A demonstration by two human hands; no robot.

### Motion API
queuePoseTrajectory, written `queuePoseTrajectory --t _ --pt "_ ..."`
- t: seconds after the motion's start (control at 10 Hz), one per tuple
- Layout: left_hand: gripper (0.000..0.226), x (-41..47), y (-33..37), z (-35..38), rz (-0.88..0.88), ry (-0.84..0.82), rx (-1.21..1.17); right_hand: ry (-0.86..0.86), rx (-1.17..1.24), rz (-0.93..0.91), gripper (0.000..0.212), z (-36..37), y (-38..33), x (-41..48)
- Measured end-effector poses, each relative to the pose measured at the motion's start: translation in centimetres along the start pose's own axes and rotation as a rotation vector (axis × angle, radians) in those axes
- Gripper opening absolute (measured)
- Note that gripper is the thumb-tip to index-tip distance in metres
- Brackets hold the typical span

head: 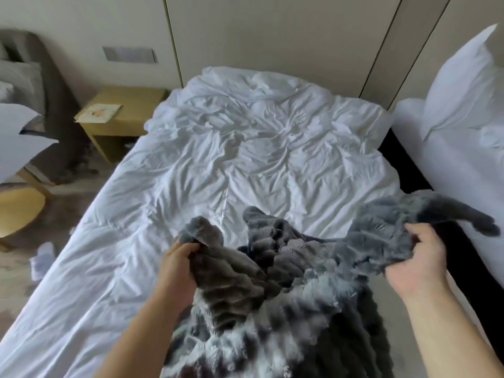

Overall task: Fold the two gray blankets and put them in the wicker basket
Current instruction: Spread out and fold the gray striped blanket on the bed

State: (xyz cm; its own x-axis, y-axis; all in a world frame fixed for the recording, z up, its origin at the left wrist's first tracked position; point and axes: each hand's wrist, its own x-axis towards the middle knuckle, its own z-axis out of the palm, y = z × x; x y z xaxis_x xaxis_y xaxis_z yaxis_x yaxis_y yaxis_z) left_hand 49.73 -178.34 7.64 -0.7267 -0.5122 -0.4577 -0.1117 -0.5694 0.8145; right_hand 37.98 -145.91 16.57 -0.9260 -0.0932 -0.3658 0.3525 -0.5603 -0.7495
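Note:
A fluffy gray blanket (pixel 286 268) hangs bunched between my hands above the near end of the bed, its bulk trailing down toward me. My left hand (pixel 177 261) grips one edge of it at the left. My right hand (pixel 420 257) holds another bunched edge at the right, where a corner flops over toward the second bed. Whether a second blanket lies in the pile below, I cannot tell. No wicker basket is in view.
The bed (pixel 231 159) with crumpled white sheets fills the middle. A second white bed (pixel 450 148) with a pillow (pixel 463 85) stands at the right across a dark gap. A wooden nightstand (pixel 122 115) and a chair (pixel 19 211) stand at the left, with white scraps on the floor.

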Motion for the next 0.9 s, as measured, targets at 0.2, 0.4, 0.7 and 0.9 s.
queuePoseTrajectory --t 0.2,0.4,0.7,0.9 --pt "0.026 -6.3 -3.7 0.5 -0.42 -0.298 0.157 -0.027 -0.968 0.421 0.014 1.5 8.4 -6.1" --pt "0.045 -8.0 -8.6 -2.9 -0.469 -0.461 1.364 -0.44 -1.451 0.704 0.06 -3.0 16.4 -7.9" --pt "0.016 -9.0 -8.1 -6.7 -0.961 -0.686 1.64 -0.401 -1.661 0.526 0.024 -3.9 18.5 -6.9" --pt "0.017 -6.9 -9.3 -7.9 -0.379 0.036 1.067 -0.524 -1.545 0.292 0.063 0.3 22.4 -6.0"
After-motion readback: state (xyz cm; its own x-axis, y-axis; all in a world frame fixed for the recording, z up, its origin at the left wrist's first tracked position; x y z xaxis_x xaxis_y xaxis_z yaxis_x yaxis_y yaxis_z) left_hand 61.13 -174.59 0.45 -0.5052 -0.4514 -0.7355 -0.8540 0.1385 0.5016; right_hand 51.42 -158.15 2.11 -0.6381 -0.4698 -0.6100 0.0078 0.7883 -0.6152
